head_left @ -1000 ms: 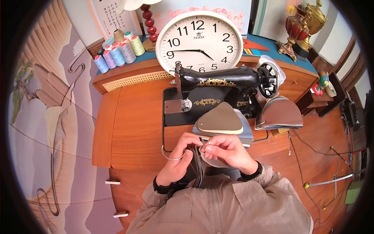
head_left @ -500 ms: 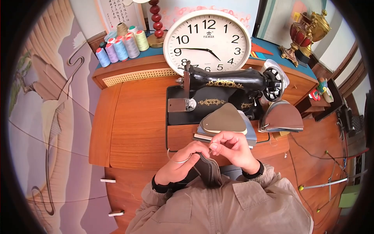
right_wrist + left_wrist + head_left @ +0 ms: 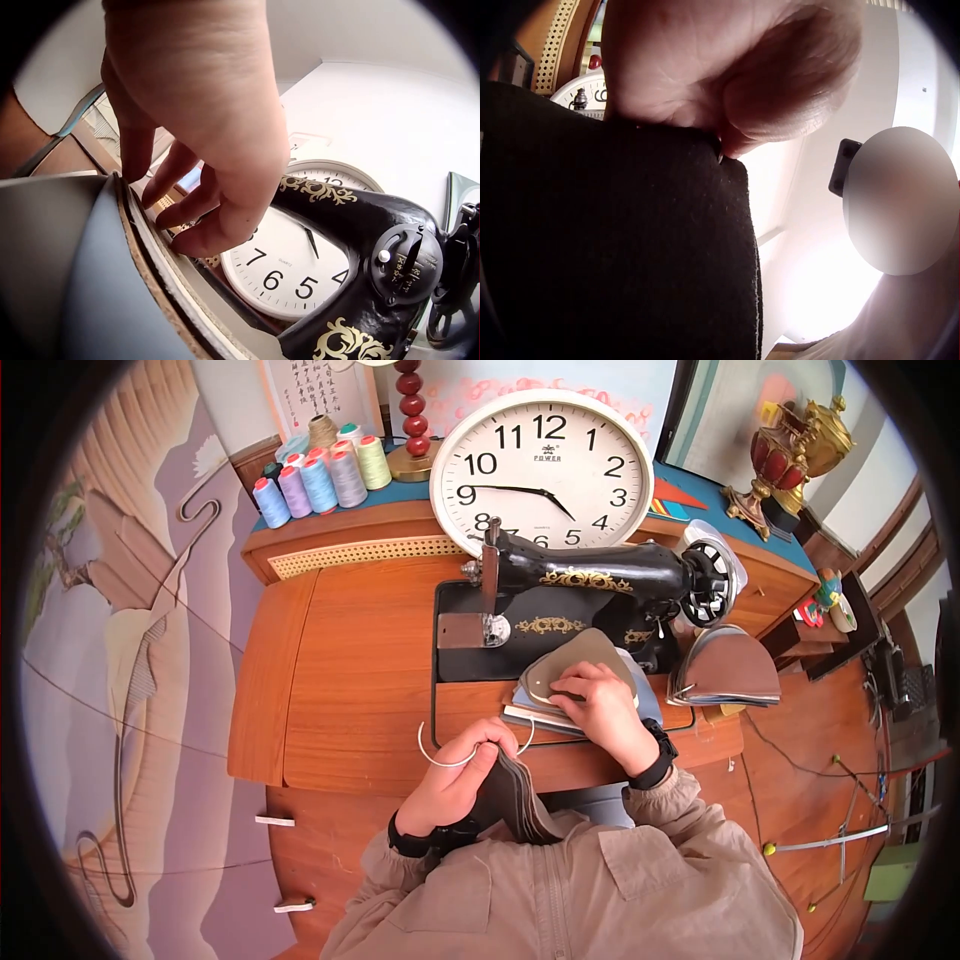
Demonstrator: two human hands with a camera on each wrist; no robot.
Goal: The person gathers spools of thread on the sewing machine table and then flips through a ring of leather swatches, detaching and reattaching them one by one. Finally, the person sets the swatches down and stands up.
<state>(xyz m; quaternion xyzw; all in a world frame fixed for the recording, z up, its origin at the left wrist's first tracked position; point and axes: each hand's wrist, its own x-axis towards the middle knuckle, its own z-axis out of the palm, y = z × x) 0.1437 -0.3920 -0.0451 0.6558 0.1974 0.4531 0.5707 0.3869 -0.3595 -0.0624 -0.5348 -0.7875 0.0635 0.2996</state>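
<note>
My left hand [image 3: 455, 780] grips a bundle of dark flat pieces [image 3: 525, 800] at its upper end, where a thin pale open ring [image 3: 421, 738] curves out on both sides. In the left wrist view, a black piece [image 3: 630, 240] hangs below the left hand [image 3: 720, 67]. My right hand [image 3: 612, 720] is over the stack beside the sewing machine, its bent fingers touching the olive-brown top piece [image 3: 585, 650]. The right wrist view shows the right hand [image 3: 202, 112] with spread, bent fingers at the edge of the layered stack [image 3: 142, 255].
A black sewing machine [image 3: 590, 572] stands behind the stack, with a fan of brown pieces [image 3: 735, 668] to its right. Behind are a large wall clock [image 3: 590, 470], several thread spools [image 3: 318, 485] and a gold-and-red ornament [image 3: 775, 470]. The wooden tabletop [image 3: 360, 660] extends left.
My right hand has left the ring and moved up and right onto the stack. The left hand still holds the bundle and ring. The head view has shifted slightly.
</note>
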